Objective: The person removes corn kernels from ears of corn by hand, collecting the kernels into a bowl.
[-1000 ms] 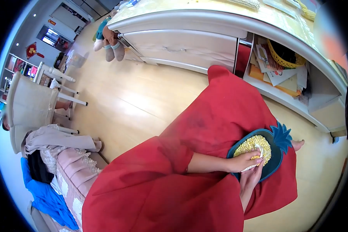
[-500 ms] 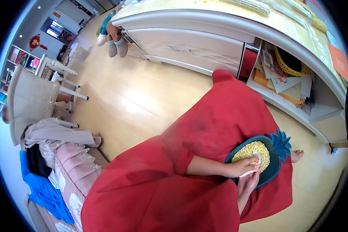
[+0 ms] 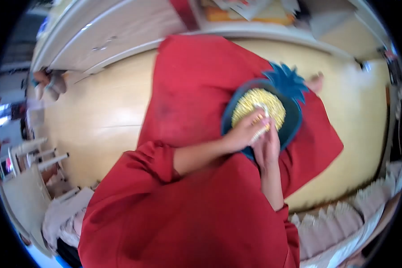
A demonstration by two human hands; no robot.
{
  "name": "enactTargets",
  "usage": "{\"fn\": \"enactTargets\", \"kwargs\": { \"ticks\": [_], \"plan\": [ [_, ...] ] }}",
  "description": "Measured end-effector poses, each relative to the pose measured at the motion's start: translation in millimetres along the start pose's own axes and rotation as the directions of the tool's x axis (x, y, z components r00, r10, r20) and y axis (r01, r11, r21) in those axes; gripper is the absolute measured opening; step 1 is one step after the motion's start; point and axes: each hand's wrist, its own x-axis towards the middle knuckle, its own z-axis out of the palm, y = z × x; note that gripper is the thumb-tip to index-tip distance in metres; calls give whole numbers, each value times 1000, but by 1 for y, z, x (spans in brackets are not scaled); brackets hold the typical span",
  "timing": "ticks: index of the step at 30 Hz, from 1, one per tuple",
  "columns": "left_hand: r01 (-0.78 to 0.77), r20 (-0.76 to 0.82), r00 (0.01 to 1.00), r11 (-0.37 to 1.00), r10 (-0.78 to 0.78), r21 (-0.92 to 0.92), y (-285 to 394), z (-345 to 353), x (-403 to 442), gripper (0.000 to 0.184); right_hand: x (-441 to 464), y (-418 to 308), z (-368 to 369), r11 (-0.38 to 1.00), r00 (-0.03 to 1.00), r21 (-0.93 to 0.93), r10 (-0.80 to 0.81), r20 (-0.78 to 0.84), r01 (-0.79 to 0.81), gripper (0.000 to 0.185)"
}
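A teal pineapple-shaped bowl [image 3: 291, 117] rests on the red cloth [image 3: 187, 89] over the person's lap, its leafy end pointing up and right. Loose yellow corn kernels [image 3: 256, 99] are heaped inside it. Over the heap, my left hand [image 3: 243, 132] is closed on a pale corn cob [image 3: 260, 130], coming in from the left. From below, my right hand [image 3: 268, 145] is closed round the same cob, its fingers close to the left ones. Fingers hide much of the cob, and the picture is slightly blurred.
A white cabinet [image 3: 125, 33] runs along the top, with papers [image 3: 250, 10] on its open shelf. A bare foot [image 3: 316, 82] shows beyond the bowl. Chairs [image 3: 27, 187] stand at left; a frilled pink sofa [image 3: 330, 232] is at lower right. Soft toys [image 3: 51, 84] hang at upper left.
The view has swung down and to the right, so the bowl and hands appear nearer the middle. Both hands stay on the cob over the kernels. More of the sofa shows at lower right.
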Motion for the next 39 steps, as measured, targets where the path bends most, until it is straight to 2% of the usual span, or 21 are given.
{"fn": "enactTargets", "kwargs": {
  "ticks": [1, 2, 3, 4, 6, 7, 10, 11, 14, 18, 21, 24, 25, 30, 32, 33, 37, 39],
  "plan": [
    [143, 24, 990, 989, -142, -41, 26, 3, -7, 23, -2, -1, -2, 1000, 999, -10, -16, 51, 16, 52],
    [121, 42, 992, 992, -119, -33, 24, 2, -7, 24, -3, -2, -4, 999, 993, -22, -32, 117, 34, 53],
    [98, 61, 993, 995, -96, -26, 23, 2, -9, 24, -6, -3, -1, 997, 995, -65, -42, 96, 48, 53],
    [118, 70, 991, 993, -115, -31, 25, 1, -10, 24, -8, -4, 4, 992, 996, -109, -47, 80, 55, 54],
    [192, 77, 980, 974, -183, -119, 23, -2, -9, 26, -6, -3, 5, 994, 991, -77, -71, 115, 80, 54],
    [219, 89, 974, 966, -208, -141, 28, -2, -9, 32, -6, -3, 3, 993, 990, -72, -80, 115, 88, 54],
    [172, 34, 985, 964, -168, -204, 28, 1, -10, 37, -4, -1, 3, 993, 986, -70, -89, 142, 100, 54],
    [168, 61, 985, 968, -159, -189, 26, -4, -11, 39, -3, -1, 1, 992, 984, -73, -89, 156, 101, 53],
    [7, -16, 1000, 1000, -7, 25, 20, -1, -10, 40, -5, 0, 11, 995, 987, -9, -95, 130, 97, 57],
    [5, 19, 1000, 995, -7, 97, 35, 0, -11, 36, -8, -5, 16, 993, 987, -8, -116, 114, 118, 56],
    [55, 36, 998, 997, -57, 60, 42, 1, -12, 33, -8, -5, 15, 991, 982, 52, -133, 132, 127, 55],
    [-9, 64, 998, 999, 6, 35, 35, 1, -8, 31, -4, 0, 9, 985, 974, 45, -170, 150, 165, 53],
    [43, 79, 996, 999, -45, 21, 38, 1, -9, 29, -4, 0, 9, 982, 971, 32, -188, 146, 185, 53],
    [-3, 56, 998, 1000, 4, -13, 33, 0, -7, 27, -4, 2, 13, 964, 960, -2, -263, 99, 265, 48],
    [-8, -1, 1000, 1000, 8, -30, 30, -1, -6, 30, -6, 0, 17, 972, 969, 32, -235, 82, 233, 44],
    [30, -13, 999, 999, -30, 27, 36, 2, -6, 36, -6, 0, 16, 975, 972, 41, -223, 80, 220, 44],
    [81, 39, 996, 996, -82, 32, 42, 4, -7, 38, -2, 3, 8, 974, 973, 7, -226, 47, 226, 39],
    [130, 67, 989, 991, -131, 15, 45, 2, -8, 39, 0, 3, -9, 989, 978, 3, -145, 151, 146, 35]
  ]
}}
